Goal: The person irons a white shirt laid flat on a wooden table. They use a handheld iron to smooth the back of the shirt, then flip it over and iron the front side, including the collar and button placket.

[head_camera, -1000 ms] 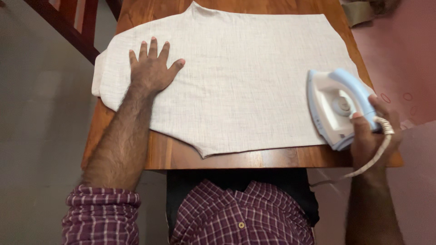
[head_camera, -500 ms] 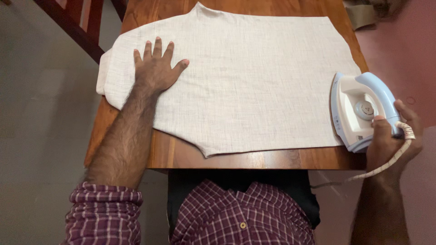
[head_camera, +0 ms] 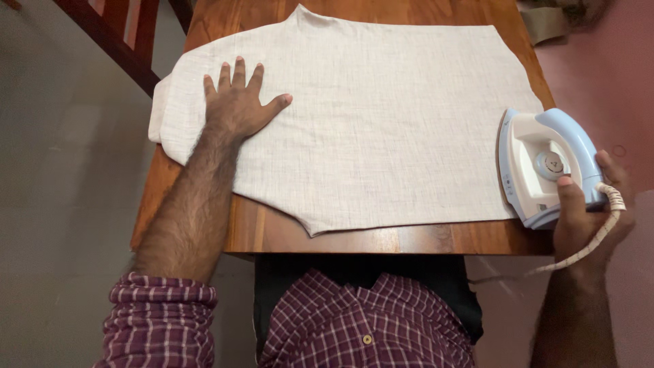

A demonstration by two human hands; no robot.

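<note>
Head view: left hand point(head_camera: 238, 105) spread flat on grey cloth point(head_camera: 381, 129); right hand point(head_camera: 589, 211) grips white-blue iron point(head_camera: 541, 163).

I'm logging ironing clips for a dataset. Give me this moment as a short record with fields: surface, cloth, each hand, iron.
surface: wooden table
cloth: pale grey fabric spread flat, its left end hanging over the table's edge
left hand: flat on the cloth, fingers spread
right hand: gripping the iron's handle
iron: white and blue, at the table's right edge on the cloth's end
cord: braided, running under the right hand
</note>
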